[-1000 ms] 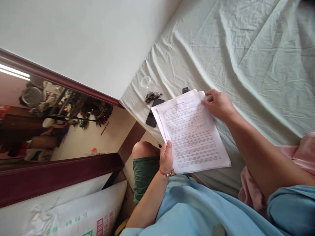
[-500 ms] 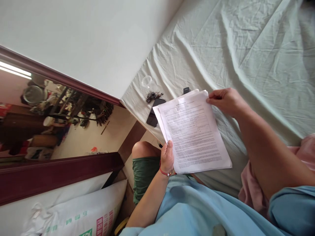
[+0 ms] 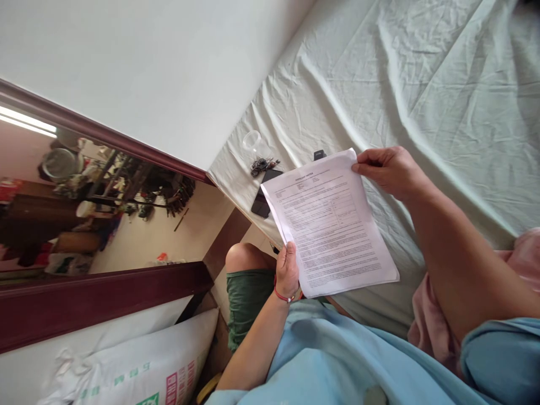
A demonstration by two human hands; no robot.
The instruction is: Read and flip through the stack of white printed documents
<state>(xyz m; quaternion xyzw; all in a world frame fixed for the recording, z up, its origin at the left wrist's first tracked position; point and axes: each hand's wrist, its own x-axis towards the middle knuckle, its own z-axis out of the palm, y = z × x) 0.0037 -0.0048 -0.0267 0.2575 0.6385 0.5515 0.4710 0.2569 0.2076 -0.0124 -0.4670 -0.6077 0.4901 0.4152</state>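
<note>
A stack of printed paper sheets is held up over my lap and the edge of the bed, text facing me. My left hand, with a red bracelet at the wrist, grips the lower left edge, thumb on top. At the upper right corner, my right hand pinches the paper between thumb and fingers. The sheets lie nearly aligned, so how many there are cannot be told. Partly covered by the paper's left corner is a dark phone.
Behind the phone lie a tangle of dark keys or cords and a clear round lid or cup. A small black object sits past the paper's top edge. A wrinkled pale green sheet covers the bed; a white sack stands lower left.
The sheets' top edges, fanned apart at the upper right before, now line up more closely. My right hand has shifted slightly left and up with the corner; my left hand stays put.
</note>
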